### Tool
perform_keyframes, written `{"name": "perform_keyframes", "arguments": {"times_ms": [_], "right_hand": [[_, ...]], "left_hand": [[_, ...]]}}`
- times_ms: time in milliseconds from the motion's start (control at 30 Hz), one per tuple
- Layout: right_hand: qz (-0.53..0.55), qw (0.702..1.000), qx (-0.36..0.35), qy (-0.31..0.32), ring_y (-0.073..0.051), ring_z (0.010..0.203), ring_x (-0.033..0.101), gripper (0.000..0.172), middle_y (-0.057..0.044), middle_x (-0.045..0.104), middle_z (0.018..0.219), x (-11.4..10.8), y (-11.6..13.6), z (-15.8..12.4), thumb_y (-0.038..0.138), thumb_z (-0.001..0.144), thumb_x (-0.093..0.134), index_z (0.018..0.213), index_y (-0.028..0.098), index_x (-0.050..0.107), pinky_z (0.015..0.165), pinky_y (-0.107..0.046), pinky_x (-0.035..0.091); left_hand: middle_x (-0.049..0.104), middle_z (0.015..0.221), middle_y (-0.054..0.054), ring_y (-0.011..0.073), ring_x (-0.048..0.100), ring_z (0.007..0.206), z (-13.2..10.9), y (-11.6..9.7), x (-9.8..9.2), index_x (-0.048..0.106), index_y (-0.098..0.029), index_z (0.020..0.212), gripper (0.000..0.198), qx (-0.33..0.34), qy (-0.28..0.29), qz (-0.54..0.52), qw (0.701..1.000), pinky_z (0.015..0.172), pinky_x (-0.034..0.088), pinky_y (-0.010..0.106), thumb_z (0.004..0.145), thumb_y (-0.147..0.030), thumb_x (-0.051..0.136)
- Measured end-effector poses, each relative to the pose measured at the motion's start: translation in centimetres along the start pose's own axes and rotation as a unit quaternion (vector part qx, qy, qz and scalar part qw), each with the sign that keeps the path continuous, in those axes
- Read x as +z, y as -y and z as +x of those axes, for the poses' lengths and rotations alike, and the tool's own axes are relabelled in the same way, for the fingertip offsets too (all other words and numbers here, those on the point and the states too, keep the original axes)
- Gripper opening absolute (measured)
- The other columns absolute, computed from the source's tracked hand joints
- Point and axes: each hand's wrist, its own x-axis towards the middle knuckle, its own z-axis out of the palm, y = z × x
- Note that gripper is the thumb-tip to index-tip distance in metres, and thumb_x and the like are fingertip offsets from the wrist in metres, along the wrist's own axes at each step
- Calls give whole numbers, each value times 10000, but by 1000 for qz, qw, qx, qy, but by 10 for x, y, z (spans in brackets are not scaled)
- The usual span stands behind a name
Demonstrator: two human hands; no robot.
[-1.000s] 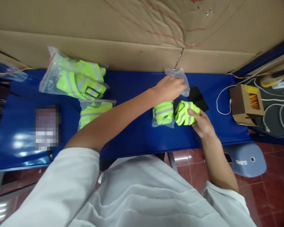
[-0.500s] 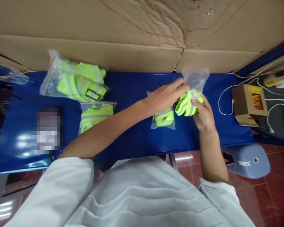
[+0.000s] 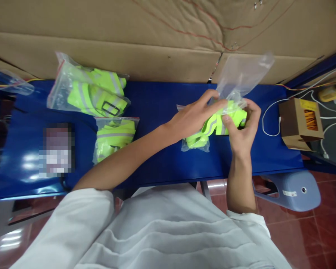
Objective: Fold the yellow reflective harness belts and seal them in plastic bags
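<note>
A yellow-green reflective strap bundle [image 3: 232,118] is between my hands, its upper part covered by a clear plastic bag [image 3: 242,74] that stands up behind it. My left hand [image 3: 196,114] pinches the bag's edge at the bundle's left side. My right hand [image 3: 243,129] grips the bundle from the right, thumb in front and fingers behind. Partly beneath my left hand lies a bagged strap [image 3: 197,140] on the blue table [image 3: 156,164]. At the left are a large bag of straps with a black buckle [image 3: 98,93] and a smaller bagged strap [image 3: 114,136].
A small cardboard box [image 3: 299,119] with orange contents stands at the right beside white cables [image 3: 264,116]. A dark device with a blurred face [image 3: 57,149] lies at the left. Cardboard [image 3: 100,59] lines the back. A blue-grey stool [image 3: 299,190] is below right.
The clear bag is stretched out taller, up and to the right. My right hand has turned, its fingers now higher behind the bundle. The view has shifted slightly.
</note>
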Motion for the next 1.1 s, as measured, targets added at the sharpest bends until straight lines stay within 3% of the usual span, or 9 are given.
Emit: {"name": "perform_keyframes", "arguments": {"times_ms": [100, 233, 367, 433, 500, 633, 767, 933, 1100], "right_hand": [[7, 999, -26, 21, -303, 1333, 616, 619, -75, 624, 1404, -7, 3, 2, 517, 866, 809, 1397, 298, 577, 1178, -489, 489], [39, 998, -54, -22, -215, 1108, 668, 457, -22, 671, 1216, -4, -1, 11, 429, 854, 852, 1251, 288, 674, 1028, -371, 552], [108, 989, -17, -98, -177, 982, 687, 396, 7, 673, 1101, 16, -9, 15, 475, 878, 813, 1176, 264, 661, 945, -366, 586], [126, 985, -1, -120, -182, 977, 699, 378, 5, 672, 1091, 24, -11, 14, 501, 903, 775, 1168, 266, 641, 950, -391, 596], [107, 987, -15, -121, -188, 983, 697, 375, 1, 663, 1085, 26, -11, 11, 499, 901, 779, 1157, 262, 643, 977, -418, 594], [3, 996, -76, -54, -219, 1089, 676, 413, -22, 642, 1137, 16, 1, 6, 474, 868, 831, 1168, 244, 662, 1077, -476, 555], [-40, 992, -120, 18, -238, 1159, 664, 511, -34, 623, 1202, 14, 17, 3, 519, 874, 822, 1268, 272, 610, 1081, -483, 563], [-90, 982, -162, 41, -257, 1158, 676, 593, -50, 632, 1250, 21, 29, 1, 501, 867, 846, 1356, 339, 553, 968, -443, 620], [-138, 971, -164, 109, -266, 1191, 677, 609, -63, 626, 1281, 22, 36, 4, 531, 918, 779, 1432, 352, 506, 997, -465, 631]], "left_hand": [[545, 1531, 102, 209, 704, 1110, -4, -7, -7, 509, -277, 1557, 574, -25, -3, -5, 1000, 785, 563, 285, 1032, -73, 395], [509, 1585, 60, 174, 722, 1043, -10, -16, -15, 541, -324, 1540, 597, -8, -17, -32, 999, 774, 574, 278, 1024, -72, 375], [473, 1619, 31, 173, 727, 1100, -16, -20, -6, 583, -337, 1475, 553, -39, -74, -90, 992, 883, 590, 321, 1037, -98, 343], [467, 1619, 79, 178, 726, 1066, -22, -21, 2, 587, -298, 1440, 536, -66, -118, -83, 987, 878, 593, 334, 1007, -66, 373], [457, 1617, 127, 180, 723, 1027, -29, -23, 4, 571, -258, 1418, 541, -82, -119, -57, 988, 836, 596, 333, 963, -22, 399], [455, 1608, 166, 221, 708, 1084, -41, -34, -19, 594, -206, 1351, 447, -73, -79, 36, 994, 907, 595, 383, 950, -48, 478], [691, 1265, 132, 288, 679, 1103, -40, -43, -46, 668, -188, 1241, 245, -18, -117, 113, 987, 1003, 551, 464, 1034, -238, 546], [719, 1215, 99, 266, 673, 1178, -36, -30, -44, 657, -217, 1292, 276, -45, -97, 29, 994, 1057, 527, 444, 1099, -287, 473], [731, 1185, 86, 241, 686, 1175, -37, -18, -42, 691, -245, 1205, 257, -51, -125, -42, 990, 1082, 520, 442, 1095, -267, 460]]}}
